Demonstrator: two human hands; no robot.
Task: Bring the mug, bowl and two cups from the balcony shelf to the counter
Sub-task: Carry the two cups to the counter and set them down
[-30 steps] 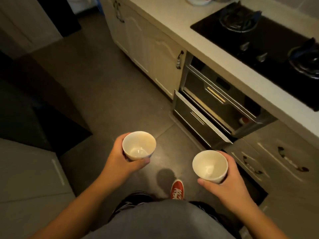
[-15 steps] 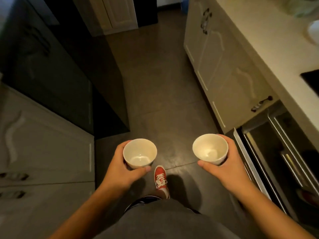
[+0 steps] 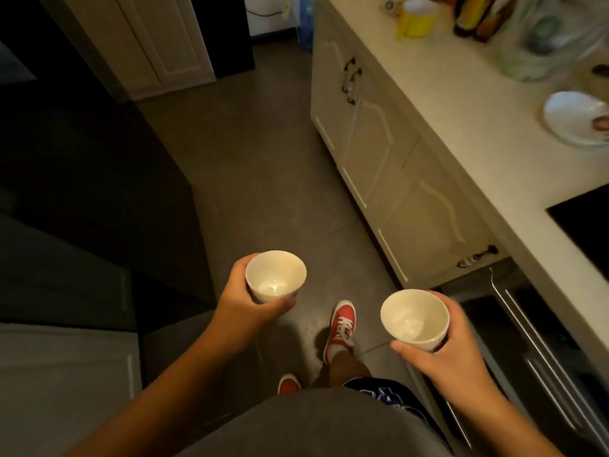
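Note:
I hold two small white cups over the kitchen floor. My left hand (image 3: 245,301) grips the left cup (image 3: 275,274) from its outer side, thumb across the front. My right hand (image 3: 451,351) wraps the right cup (image 3: 414,319) from the right, thumb under its near edge. Both cups are upright and look empty. The pale counter (image 3: 461,127) runs along the right. On it sit a white bowl (image 3: 573,118) near the right edge and a yellow mug (image 3: 417,18) at the far end.
Cream cabinet doors (image 3: 379,153) stand below the counter, with an open steel drawer (image 3: 534,331) at lower right. A black hob (image 3: 590,225) is at the right edge. Bottles and a plastic bag (image 3: 543,37) crowd the far counter. Dark cabinets (image 3: 82,179) line the left. My red shoe (image 3: 341,326) is on the floor.
I have walked forward along the counter; the view swung from the hob toward the far end, bringing the bowl and yellow mug into sight. Both hands still hold their cups.

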